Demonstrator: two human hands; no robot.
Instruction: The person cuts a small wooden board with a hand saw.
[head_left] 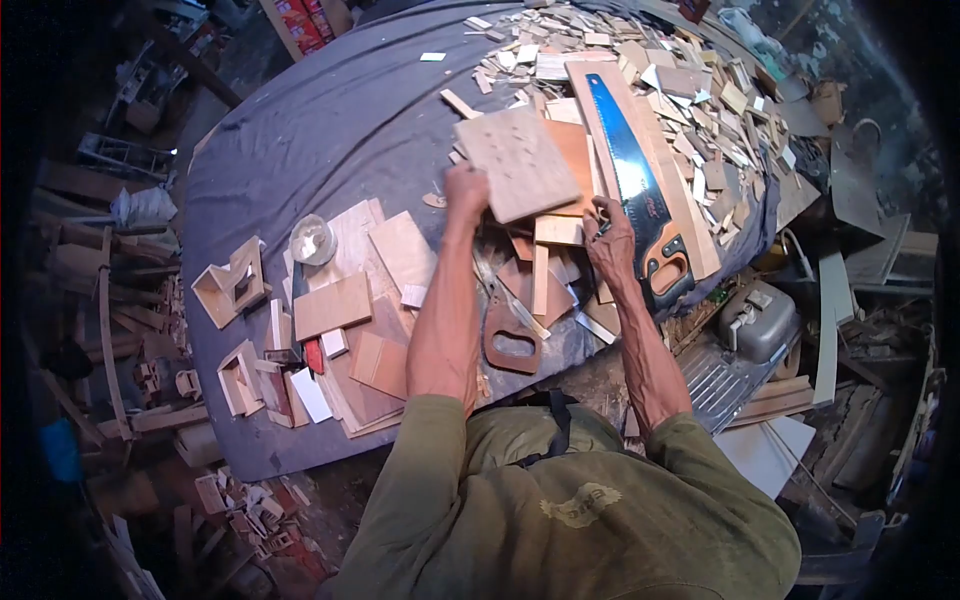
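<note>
Square wooden board [515, 163], grainy, edge clasped in left hand [467, 189], right hand [609, 238] half-curled beside pale block [557, 232], hold unclear.

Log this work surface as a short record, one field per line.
surface: dark cloth
left hand: gripping the left edge of a square board
right hand: near a pale wood strip; grip unclear
large saw: blue-and-black blade, lying on a long plank
small saw: wooden handle, between the forearms
round container: left of the hands
wood scraps: heaped at upper right
</note>
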